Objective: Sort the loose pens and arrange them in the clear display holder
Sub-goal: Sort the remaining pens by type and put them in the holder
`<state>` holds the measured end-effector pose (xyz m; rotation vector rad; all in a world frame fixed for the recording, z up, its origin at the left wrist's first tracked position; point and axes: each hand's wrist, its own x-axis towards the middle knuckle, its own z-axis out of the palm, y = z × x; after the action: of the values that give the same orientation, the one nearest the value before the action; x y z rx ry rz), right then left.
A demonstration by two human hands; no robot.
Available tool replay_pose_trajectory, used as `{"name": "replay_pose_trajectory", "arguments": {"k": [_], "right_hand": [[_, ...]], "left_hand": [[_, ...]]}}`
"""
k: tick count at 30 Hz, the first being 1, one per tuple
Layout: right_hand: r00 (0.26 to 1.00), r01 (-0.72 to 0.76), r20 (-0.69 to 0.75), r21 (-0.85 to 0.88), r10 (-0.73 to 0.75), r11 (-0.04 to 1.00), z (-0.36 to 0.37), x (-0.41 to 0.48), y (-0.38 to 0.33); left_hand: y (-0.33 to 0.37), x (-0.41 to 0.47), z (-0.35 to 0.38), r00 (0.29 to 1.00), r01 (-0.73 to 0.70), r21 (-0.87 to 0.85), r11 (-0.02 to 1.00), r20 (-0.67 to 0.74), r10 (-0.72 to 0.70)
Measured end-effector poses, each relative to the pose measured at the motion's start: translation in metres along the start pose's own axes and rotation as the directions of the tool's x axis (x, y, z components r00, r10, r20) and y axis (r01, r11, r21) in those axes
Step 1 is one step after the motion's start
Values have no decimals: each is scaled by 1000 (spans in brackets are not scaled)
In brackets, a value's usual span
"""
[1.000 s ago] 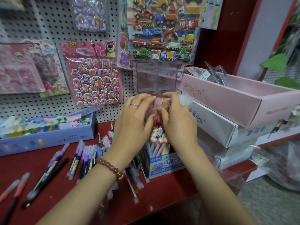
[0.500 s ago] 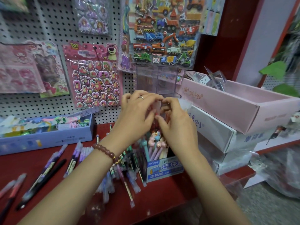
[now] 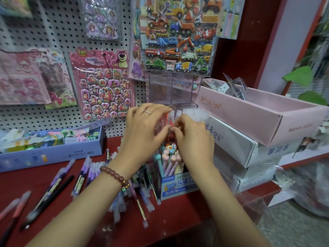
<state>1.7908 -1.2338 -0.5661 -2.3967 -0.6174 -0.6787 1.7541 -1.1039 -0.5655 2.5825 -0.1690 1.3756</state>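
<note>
Entry, as I read it: bundle of red plastic pens with frosted clear caps [image 3: 169, 119], long axis near upright in the clear acrylic tiered display holder [image 3: 160, 90], left hand [image 3: 144, 132] curled round it from 9 o'clock, right hand [image 3: 195, 141] pinching caps from 3 o'clock, both equally near.

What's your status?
Left hand, right hand gripping pen bunch at clear display holder. Loose pens lie on red counter. Animal-topped pen box right below hands.
</note>
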Motion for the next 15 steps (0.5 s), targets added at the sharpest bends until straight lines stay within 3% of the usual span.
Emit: {"name": "replay_pose_trajectory", "arguments": {"k": [6, 10, 12, 15], "right_hand": [[997, 28, -79, 32, -25, 999, 0, 2, 1], [951, 113, -306, 192, -50, 975, -8, -1, -4], [929, 203, -367, 390, -50, 898, -11, -6, -12], [947, 297, -294, 657, -127, 693, -8, -22, -33]], "left_hand": [[-3, -12, -10, 999, 1, -56, 998, 50, 2], [-5, -15, -23, 997, -15, -18, 1000, 69, 17], [-8, -17, -32, 998, -19, -14, 1000, 67, 20], [-16, -24, -53, 998, -21, -15, 1000, 51, 22]]}}
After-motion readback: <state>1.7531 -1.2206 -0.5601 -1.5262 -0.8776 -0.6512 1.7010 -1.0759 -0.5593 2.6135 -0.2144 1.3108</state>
